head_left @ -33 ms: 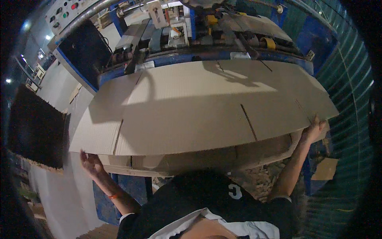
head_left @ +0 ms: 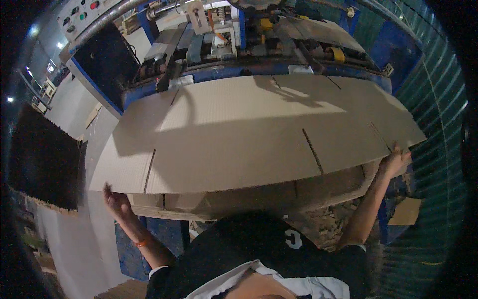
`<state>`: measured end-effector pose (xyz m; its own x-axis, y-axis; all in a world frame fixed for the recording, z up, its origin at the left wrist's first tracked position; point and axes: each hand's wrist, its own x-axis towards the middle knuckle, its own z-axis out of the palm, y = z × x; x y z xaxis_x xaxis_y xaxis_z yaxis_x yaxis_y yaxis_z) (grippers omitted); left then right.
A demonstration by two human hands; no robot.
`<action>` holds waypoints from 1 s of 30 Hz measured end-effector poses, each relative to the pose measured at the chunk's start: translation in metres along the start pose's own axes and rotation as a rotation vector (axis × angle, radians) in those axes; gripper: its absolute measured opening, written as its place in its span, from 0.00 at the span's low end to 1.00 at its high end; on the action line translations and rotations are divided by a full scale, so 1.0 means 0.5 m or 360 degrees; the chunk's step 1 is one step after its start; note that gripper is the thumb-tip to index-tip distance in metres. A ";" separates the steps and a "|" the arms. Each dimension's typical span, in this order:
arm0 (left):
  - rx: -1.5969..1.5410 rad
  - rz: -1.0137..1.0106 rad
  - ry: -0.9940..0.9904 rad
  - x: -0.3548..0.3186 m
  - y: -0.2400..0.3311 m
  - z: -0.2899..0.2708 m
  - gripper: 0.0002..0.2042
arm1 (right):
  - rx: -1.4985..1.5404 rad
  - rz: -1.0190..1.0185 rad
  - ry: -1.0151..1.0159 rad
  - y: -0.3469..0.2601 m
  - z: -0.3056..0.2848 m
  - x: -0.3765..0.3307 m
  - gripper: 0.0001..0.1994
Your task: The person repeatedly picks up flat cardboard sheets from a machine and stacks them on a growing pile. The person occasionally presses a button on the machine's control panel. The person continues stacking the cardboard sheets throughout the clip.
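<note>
A wide tan sheet of slotted corrugated cardboard (head_left: 234,149) spans the space before me, its far edge at the machine's blue front bar. My left hand (head_left: 117,204) grips the near edge close to the left corner, one digit showing on top and the other fingers partly hidden beneath. At the near right corner my right hand (head_left: 396,160) is closed on the same edge, its thumb above and fingers mostly underneath. Below the sheet lies a stack of cardboard sheets (head_left: 239,200), visible along its near side. Dark slots cut into the upper sheet near both ends.
Beyond the sheet stands a blue machine (head_left: 219,74) with rollers and belts. A control panel (head_left: 82,17) with buttons is at the upper left. Stacked cardboard (head_left: 47,159) stands left, a green corrugated wall (head_left: 438,149) right. Cardboard scraps (head_left: 326,224) litter the floor.
The upper sheet has shifted very slightly to the right, and my left hand has moved a little right with it. My right hand is nearly still.
</note>
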<state>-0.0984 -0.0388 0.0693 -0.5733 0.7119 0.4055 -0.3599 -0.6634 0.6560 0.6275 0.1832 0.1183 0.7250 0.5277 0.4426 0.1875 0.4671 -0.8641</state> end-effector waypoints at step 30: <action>0.2726 0.0167 -0.1746 -0.014 -0.166 0.288 0.24 | -0.0927 -0.0773 -0.2068 -0.042 0.054 -0.242 0.21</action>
<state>0.0414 0.0445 0.1034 0.2900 0.9401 0.1792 0.9365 -0.3173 0.1492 0.5181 0.1287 0.0892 -0.5009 0.7982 0.3345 0.6861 0.6018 -0.4087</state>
